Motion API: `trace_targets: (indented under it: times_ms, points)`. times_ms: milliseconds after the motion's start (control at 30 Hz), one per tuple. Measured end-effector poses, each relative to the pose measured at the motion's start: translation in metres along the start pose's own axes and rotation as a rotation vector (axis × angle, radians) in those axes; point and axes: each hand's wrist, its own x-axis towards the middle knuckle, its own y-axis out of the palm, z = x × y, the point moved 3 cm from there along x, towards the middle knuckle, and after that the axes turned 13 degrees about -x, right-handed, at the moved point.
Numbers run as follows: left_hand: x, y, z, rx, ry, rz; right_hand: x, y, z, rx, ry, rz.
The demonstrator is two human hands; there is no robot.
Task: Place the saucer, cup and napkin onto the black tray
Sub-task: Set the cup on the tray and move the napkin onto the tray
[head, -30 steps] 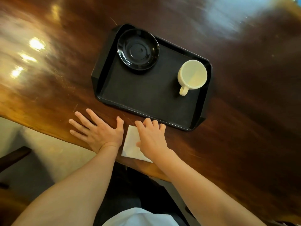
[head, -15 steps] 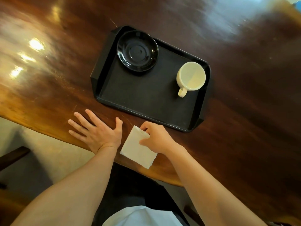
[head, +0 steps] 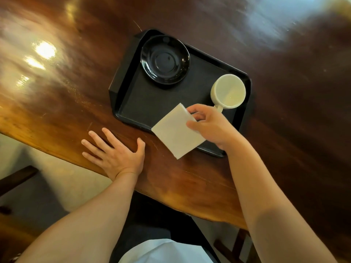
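A black tray [head: 133,99] lies on the dark wooden table. A black saucer [head: 164,59] sits in its far left corner. A cream cup [head: 228,90] stands upright in its right part, handle pointing toward me. My right hand [head: 210,125] pinches a folded white napkin [head: 175,131] by its right edge and holds it in the air over the tray's near rim. My left hand [head: 115,151] rests flat on the table left of the napkin, fingers spread, holding nothing.
The table's near edge [head: 167,194] runs diagonally just below my hands. Beyond it are a pale floor [head: 57,188] and dark wooden furniture parts [head: 17,177]. Glare spots [head: 44,50] shine on the table at left.
My right hand gripped the napkin, lifted it off the table and carried it up and right, over the tray's near rim. My left hand stayed flat in place.
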Motion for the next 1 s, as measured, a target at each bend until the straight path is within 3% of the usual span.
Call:
trace_targets:
  times_ms: [600, 1000]
  points:
    - [0.001, 0.001, -0.002, 0.035, -0.014, 0.011, 0.061, 0.0, -0.017, 0.208, 0.229, -0.172]
    - [0.001, 0.001, -0.001, 0.049, -0.033, 0.048, 0.076, 0.014, -0.019, -0.005, 0.213, -0.293]
